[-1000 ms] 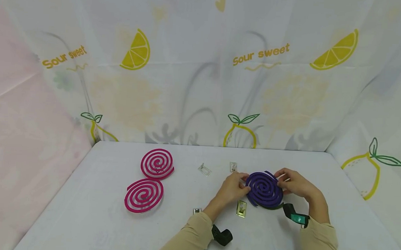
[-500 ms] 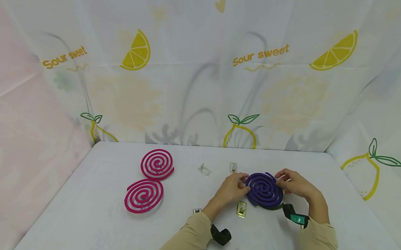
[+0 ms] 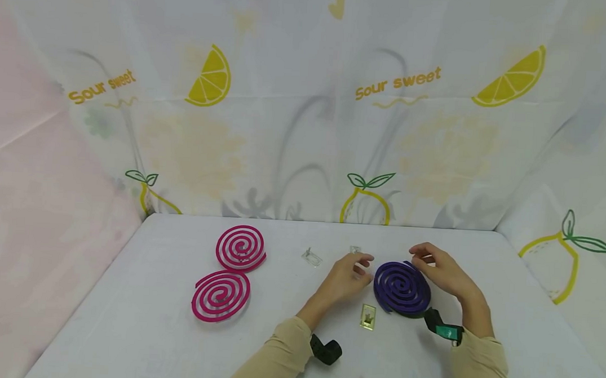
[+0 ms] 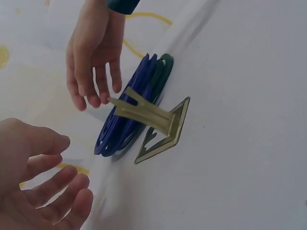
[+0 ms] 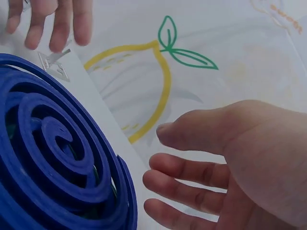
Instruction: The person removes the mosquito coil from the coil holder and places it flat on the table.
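Observation:
A purple-blue mosquito coil [image 3: 402, 284] lies flat on top of a dark green coil [image 4: 166, 66], which shows mostly along the edge. Just left of the stack is my left hand [image 3: 346, 277], fingers loosely bent, holding nothing. On the right side, my right hand [image 3: 444, 271] hovers beside the coil's upper edge; the right wrist view shows a gap between its fingers [image 5: 189, 184] and the coil. A gold-coloured metal coil stand [image 3: 368, 317] sits in front of the stack, its forked prong [image 4: 144, 110] bent up from a rectangular frame.
Two pink mosquito coils, a farther one [image 3: 242, 247] and a nearer one [image 3: 220, 296], lie on the left of the white table [image 3: 124, 328]. Silver metal stands lie toward the back, one [image 3: 312, 257] centrally and another [image 3: 355, 249] partly behind my left hand. A printed cloth [image 3: 305, 127] hangs behind.
Both hands have let go of the purple-blue coil. My left hand has drawn back left, my right hand has lifted slightly away. A silver stand near my left sleeve is now hidden.

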The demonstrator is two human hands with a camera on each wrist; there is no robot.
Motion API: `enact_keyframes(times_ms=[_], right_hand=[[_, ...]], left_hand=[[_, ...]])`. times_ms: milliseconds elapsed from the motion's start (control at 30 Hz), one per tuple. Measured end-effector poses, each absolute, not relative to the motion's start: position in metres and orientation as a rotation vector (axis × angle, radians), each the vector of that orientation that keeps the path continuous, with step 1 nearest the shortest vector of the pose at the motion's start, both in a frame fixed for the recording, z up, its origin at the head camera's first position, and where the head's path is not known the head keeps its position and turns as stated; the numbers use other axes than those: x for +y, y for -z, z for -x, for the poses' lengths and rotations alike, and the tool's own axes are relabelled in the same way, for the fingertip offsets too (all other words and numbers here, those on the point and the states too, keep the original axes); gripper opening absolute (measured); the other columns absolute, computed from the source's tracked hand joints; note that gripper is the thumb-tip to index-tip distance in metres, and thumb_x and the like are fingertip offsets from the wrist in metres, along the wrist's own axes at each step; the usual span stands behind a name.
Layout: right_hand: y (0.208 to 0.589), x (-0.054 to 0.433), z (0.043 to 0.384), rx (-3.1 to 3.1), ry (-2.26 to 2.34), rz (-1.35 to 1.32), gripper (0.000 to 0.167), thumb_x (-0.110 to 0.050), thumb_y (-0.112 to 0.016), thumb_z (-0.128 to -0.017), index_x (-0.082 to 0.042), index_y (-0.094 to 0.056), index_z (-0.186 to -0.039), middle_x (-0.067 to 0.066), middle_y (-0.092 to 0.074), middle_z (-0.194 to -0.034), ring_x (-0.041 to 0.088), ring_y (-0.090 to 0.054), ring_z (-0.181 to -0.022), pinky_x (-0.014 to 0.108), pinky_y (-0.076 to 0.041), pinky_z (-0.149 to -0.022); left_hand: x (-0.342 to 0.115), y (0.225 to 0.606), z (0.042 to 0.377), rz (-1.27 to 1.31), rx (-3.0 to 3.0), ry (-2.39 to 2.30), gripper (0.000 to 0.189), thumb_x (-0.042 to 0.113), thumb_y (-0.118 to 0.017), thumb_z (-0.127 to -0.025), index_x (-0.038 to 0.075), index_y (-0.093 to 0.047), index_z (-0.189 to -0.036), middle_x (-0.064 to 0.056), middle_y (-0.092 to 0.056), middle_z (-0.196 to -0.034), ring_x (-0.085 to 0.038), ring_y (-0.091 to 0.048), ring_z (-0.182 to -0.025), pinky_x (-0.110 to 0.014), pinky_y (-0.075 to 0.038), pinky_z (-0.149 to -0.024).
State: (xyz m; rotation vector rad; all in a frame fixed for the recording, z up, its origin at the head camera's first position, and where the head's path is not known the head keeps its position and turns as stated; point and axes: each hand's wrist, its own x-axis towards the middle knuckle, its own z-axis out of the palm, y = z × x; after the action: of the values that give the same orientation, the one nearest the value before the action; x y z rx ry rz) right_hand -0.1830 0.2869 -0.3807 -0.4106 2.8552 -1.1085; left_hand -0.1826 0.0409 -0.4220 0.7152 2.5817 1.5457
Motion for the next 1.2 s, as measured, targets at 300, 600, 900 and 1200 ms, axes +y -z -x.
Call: enact_keyframes(times_ms=[300,600,900,1200], right_hand=[[0.379,0.272,0.184,2.747,1.234,0.624,0.036,-0.014,-0.060,-0.092,0.004,-0.050,-0.122,0.023,-0.057,-0.120,0.037,-0.057,-0.108,0.040,-0.051,-0.088],[0.384,0.256,0.188,2.744,1.262,0.725,0.039,-0.017,-0.061,-0.092,0.003,-0.049,-0.124,0.022,-0.056,-0.123,0.036,-0.056,-0.110,0.046,-0.049,-0.091],[0.383,0.241,0.191,2.672,1.340,0.760,0.042,-0.017,-0.061,-0.092,-0.005,-0.046,-0.129,0.023,-0.053,-0.124,0.036,-0.056,-0.111,0.045,-0.049,-0.093],[0.384,0.230,0.189,2.645,1.326,0.736,0.041,-0.020,-0.061,-0.093,-0.008,-0.046,-0.129,0.020,-0.052,-0.128,0.031,-0.057,-0.113,0.035,-0.050,-0.093]], left_hand=[[0.019,0.414,0.189,-0.833,2.636,-1.484,0.045,0.019,-0.066,-0.088,0.009,-0.053,-0.130,-0.013,-0.060,-0.118,-0.024,-0.061,-0.105,-0.031,-0.050,-0.089],[0.006,0.407,0.188,-0.849,2.721,-1.454,0.046,0.020,-0.066,-0.087,0.011,-0.054,-0.130,-0.006,-0.059,-0.125,-0.022,-0.058,-0.112,-0.036,-0.047,-0.094],[-0.009,0.400,0.190,-0.792,2.735,-1.424,0.048,0.021,-0.065,-0.088,0.015,-0.051,-0.133,-0.003,-0.057,-0.131,-0.020,-0.056,-0.117,-0.037,-0.046,-0.097],[-0.025,0.398,0.191,-0.792,2.663,-1.431,0.050,0.019,-0.064,-0.088,0.014,-0.048,-0.135,-0.012,-0.058,-0.127,-0.025,-0.058,-0.114,-0.043,-0.047,-0.095]])
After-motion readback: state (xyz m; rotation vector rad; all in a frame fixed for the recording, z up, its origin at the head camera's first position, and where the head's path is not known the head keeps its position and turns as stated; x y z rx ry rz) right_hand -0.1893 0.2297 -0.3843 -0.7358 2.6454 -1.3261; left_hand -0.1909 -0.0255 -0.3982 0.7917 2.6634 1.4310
